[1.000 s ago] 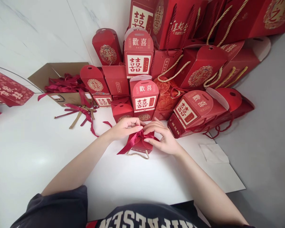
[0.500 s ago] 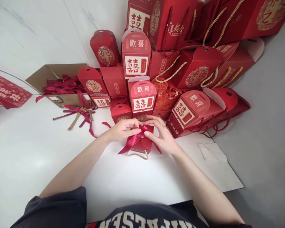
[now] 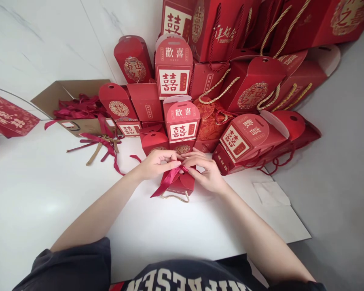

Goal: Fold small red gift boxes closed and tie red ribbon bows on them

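A small red gift box (image 3: 182, 187) stands on the white table in front of me, with a twisted gold cord handle (image 3: 174, 197) hanging at its near side. Over its folded petal top lies a shiny dark-red ribbon (image 3: 167, 182), one tail trailing to the lower left. My left hand (image 3: 159, 165) pinches the ribbon between thumb and forefinger. From the right, my right hand (image 3: 206, 171) also has thumb and fingers closed on the ribbon, close to the left fingertips. The fingers partly hide the ribbon's middle and the far side of the box.
Stacked red gift boxes (image 3: 182, 125) rise right behind my hands, with more boxes (image 3: 245, 137) to the right. At the left stands an open cardboard box (image 3: 87, 128) full of ribbons; loose ribbon strips (image 3: 104, 147) lie before it. White paper (image 3: 271, 194) lies at the right.
My right hand's fingers have closed in on the ribbon and moved slightly left. The ribbon tail at the right of the box no longer shows. The left hand has hardly moved.
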Available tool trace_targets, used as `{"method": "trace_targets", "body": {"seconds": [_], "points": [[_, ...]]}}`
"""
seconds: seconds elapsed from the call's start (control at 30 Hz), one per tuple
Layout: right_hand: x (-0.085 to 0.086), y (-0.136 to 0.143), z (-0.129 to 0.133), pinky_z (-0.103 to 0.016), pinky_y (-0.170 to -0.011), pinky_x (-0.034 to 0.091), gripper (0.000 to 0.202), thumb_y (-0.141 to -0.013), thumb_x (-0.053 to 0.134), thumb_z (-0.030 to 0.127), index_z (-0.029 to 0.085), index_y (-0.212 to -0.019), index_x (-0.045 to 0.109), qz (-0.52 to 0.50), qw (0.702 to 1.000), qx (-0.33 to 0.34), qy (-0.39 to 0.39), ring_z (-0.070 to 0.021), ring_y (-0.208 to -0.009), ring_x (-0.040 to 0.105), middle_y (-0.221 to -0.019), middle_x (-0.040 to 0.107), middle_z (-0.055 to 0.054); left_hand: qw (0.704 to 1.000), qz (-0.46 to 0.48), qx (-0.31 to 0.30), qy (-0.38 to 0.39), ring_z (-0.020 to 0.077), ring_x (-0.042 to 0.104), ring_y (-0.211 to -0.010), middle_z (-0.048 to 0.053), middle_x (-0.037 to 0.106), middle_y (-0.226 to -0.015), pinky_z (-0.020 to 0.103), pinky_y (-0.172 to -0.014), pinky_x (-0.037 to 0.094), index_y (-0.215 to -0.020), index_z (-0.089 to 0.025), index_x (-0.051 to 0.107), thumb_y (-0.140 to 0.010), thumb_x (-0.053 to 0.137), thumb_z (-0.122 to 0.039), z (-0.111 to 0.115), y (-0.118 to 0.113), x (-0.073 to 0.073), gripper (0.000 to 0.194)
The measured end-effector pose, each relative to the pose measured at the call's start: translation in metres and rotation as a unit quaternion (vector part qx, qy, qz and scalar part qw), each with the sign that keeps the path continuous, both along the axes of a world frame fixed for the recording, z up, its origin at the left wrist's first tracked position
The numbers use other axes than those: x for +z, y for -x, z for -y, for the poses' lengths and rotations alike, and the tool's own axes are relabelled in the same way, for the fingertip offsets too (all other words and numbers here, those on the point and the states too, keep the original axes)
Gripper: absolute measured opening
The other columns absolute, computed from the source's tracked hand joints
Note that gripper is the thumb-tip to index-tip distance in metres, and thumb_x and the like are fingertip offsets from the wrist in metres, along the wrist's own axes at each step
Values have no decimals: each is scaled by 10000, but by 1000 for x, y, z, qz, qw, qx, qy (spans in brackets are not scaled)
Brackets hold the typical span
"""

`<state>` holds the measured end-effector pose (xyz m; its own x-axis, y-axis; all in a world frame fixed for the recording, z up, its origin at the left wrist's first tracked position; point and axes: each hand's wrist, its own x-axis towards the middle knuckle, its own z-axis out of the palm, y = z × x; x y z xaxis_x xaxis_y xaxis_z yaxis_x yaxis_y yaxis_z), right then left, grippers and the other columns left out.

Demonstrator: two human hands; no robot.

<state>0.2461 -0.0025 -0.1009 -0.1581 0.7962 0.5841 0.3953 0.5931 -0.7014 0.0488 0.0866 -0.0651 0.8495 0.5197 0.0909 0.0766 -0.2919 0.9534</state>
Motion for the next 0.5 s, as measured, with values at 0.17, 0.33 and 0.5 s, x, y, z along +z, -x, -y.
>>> {"method": "trace_targets", "body": {"seconds": [0.17,0.33,0.5], "points": [[9,-10,-1,-466,-1117,340,143,-917,558,138,249,-928,648,96,994,19,-45,-191,-1070,649,-933,734,-13,999,-19,41,-20,197,659,-935,77,698,-861,314,-824,501,-701,-145,547,-866,641,-345,-1,-1,-3,275],[13,-8,2,-452,-1090,370,170,-923,524,123,244,-922,644,111,992,27,-44,-175,-973,653,-911,714,-12,998,-14,37,57,143,633,-861,53,659,-905,273,-777,490,-757,-159,466,-858,654,-339,-1,-3,-4,279],[12,-8,3,-457,-1105,354,216,-918,496,97,240,-914,658,120,991,31,-45,-159,-946,646,-941,693,-19,999,-32,18,36,140,632,-854,44,650,-915,276,-791,486,-877,-161,516,-841,670,-325,2,-3,5,228]]}}
